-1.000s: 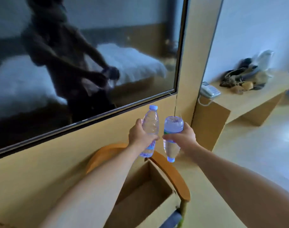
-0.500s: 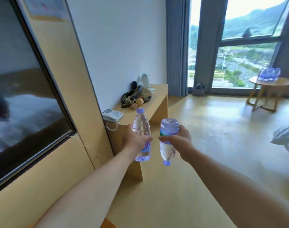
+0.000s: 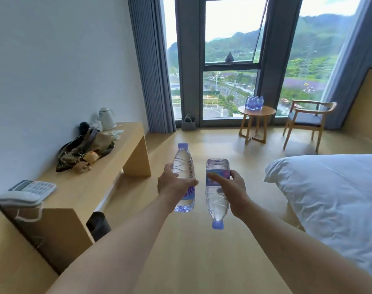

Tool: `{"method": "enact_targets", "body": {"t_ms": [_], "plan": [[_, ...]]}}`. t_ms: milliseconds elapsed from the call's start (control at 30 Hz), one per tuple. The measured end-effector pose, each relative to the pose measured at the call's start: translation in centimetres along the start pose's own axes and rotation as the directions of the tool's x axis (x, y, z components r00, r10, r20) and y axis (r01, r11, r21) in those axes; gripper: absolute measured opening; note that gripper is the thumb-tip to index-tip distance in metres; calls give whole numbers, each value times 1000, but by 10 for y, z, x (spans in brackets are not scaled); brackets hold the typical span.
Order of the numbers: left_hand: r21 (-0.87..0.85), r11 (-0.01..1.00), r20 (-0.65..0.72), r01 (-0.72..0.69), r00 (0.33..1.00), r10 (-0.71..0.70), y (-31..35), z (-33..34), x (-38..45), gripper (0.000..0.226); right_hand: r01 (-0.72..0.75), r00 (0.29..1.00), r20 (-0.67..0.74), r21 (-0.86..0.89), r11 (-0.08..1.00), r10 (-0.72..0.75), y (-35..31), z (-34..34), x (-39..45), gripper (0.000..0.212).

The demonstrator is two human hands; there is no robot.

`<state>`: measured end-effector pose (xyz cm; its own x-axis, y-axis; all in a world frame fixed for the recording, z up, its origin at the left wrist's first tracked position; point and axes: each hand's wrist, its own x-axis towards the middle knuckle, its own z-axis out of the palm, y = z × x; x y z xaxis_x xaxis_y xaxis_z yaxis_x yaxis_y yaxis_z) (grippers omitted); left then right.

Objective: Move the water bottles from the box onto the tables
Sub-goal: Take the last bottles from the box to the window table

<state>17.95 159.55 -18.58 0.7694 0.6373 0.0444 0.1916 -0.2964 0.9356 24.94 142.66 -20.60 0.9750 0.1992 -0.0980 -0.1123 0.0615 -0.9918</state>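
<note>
Along the wall left of the window (image 3: 229, 60) runs a long wooden surface (image 3: 92, 183). It carries a white telephone (image 3: 26, 193) at its near end, a heap of bags (image 3: 85, 149) in the middle, and a white kettle (image 3: 106, 118) at the end nearest the window. A dark bin (image 3: 98, 224) stands on the floor under it.

My left hand (image 3: 174, 185) has its grip curled round an upright bottle (image 3: 184, 177), cap up. Just beside it, not touching, my right hand (image 3: 231, 187) has its grip wrapped round an inverted bottle (image 3: 217, 192), cap pointing at the floor. Both hang out in front of me over the wooden floor (image 3: 181, 251).

Straight under the window, a small grey bag (image 3: 188, 123) sits on the floor. Right of that, by the glass, a small round surface (image 3: 256, 111) carries a cluster of bottles (image 3: 254, 102). A wooden armchair (image 3: 308, 119) stands just right of it. Nearer to me than the chair lies a bed (image 3: 333, 198) with white bedding.
</note>
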Motion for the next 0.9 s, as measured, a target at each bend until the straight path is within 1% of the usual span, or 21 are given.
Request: {"method": "enact_targets", "body": {"t_ms": [67,133,200,300,400,500,567,667,767,900], "plan": [[-8,1000,37,-8,999,8,6,23,25,82,-20,999,-33,39,999,21,1,-9,27,47],[-15,1000,68,-20,997,21,10,45,54,76,-35,997,-67,89,995,41,1,-14,55,45],[-21,999,104,-43,994,45,16,67,89,70,-44,995,-86,143,989,57,-1,-16,87,44],[-48,996,176,-69,981,76,23,99,150,71,-29,993,-107,222,975,53,-6,-15,142,44],[-101,994,261,-50,962,76,32,128,215,70,-18,988,-142,254,967,55,-18,-9,197,43],[-122,992,343,-25,937,66,43,154,273,68,-11,976,-210,241,971,63,-32,-1,250,43],[-125,991,379,-37,922,82,52,171,310,67,1,967,-248,218,976,55,-40,3,284,45],[-112,991,413,-73,903,113,64,197,358,69,8,954,-296,197,980,52,-47,6,330,47],[-104,992,443,-77,889,116,71,223,398,72,5,940,-334,199,980,63,-48,2,374,47],[-81,993,462,-86,879,114,73,266,448,73,3,932,-356,214,977,75,-44,-11,439,45]]}}
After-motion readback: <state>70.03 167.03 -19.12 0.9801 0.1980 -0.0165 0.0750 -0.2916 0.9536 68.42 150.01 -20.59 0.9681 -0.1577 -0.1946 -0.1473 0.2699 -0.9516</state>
